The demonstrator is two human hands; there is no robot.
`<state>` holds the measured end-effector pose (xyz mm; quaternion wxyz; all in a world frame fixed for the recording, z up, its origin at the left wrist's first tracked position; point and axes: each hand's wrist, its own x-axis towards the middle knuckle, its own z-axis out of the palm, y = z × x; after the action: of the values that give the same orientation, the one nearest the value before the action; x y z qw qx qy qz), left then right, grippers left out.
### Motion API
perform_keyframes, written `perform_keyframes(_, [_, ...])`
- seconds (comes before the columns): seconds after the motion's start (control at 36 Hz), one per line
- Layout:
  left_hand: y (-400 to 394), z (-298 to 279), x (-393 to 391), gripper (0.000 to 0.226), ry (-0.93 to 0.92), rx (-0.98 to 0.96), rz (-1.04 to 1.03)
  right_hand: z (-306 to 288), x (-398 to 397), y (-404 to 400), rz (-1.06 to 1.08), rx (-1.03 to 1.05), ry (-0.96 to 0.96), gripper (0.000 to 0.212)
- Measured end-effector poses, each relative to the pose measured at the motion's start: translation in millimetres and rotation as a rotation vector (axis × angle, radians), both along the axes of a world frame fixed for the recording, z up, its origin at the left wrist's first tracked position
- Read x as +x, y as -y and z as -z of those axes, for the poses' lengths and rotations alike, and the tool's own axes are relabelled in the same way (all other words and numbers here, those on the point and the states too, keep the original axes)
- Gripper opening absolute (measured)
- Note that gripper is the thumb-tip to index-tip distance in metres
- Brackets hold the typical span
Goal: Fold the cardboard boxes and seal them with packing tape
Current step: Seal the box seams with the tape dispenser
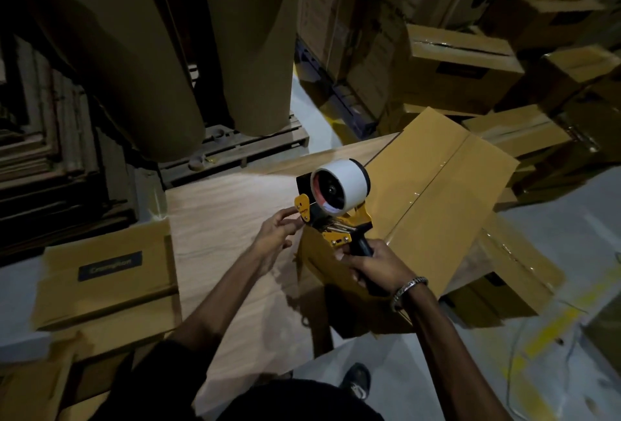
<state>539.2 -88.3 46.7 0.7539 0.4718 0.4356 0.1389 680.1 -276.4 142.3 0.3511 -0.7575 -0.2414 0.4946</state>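
A folded brown cardboard box (433, 192) lies on the wooden table (228, 219), its taped middle seam facing up. Above its near end I hold a yellow and black tape dispenser (332, 208) carrying a white tape roll. My right hand (376, 266) grips the black handle. My left hand (279, 232) reaches to the dispenser's front, with fingertips at the tape end by the yellow guard; whether it pinches the tape is unclear.
A flat box with a dark label (107, 272) lies at the table's left. Two big brown paper rolls (255, 50) stand on a pallet behind. Sealed boxes (460, 67) pile up at the back right and one sits on the floor (504, 286) to the right.
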Motion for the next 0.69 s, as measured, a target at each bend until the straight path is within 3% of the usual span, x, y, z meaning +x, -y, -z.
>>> perform_keyframes(0.17, [28.3,13.0,-4.7,0.017,0.101,0.391,-0.226,-0.6,-0.1,-2.8,0.014,0.006,-0.047,0.016])
perform_keyframes(0.33, [31.3,11.0,-7.1,0.017,0.11,0.708,-0.123,-3.2,2.3,-1.0,0.007,-0.001,-0.08,0.017])
perform_keyframes(0.56, [20.6,7.6,-14.8,0.032,0.143,0.726,-0.026,-5.1,2.9,-2.2,-0.015,-0.001,-0.075,0.015])
perform_keyframes(0.69, [12.6,9.2,-15.2,0.03,0.126,0.747,0.002,-3.6,2.2,-2.5,-0.028,-0.005,-0.031,0.007])
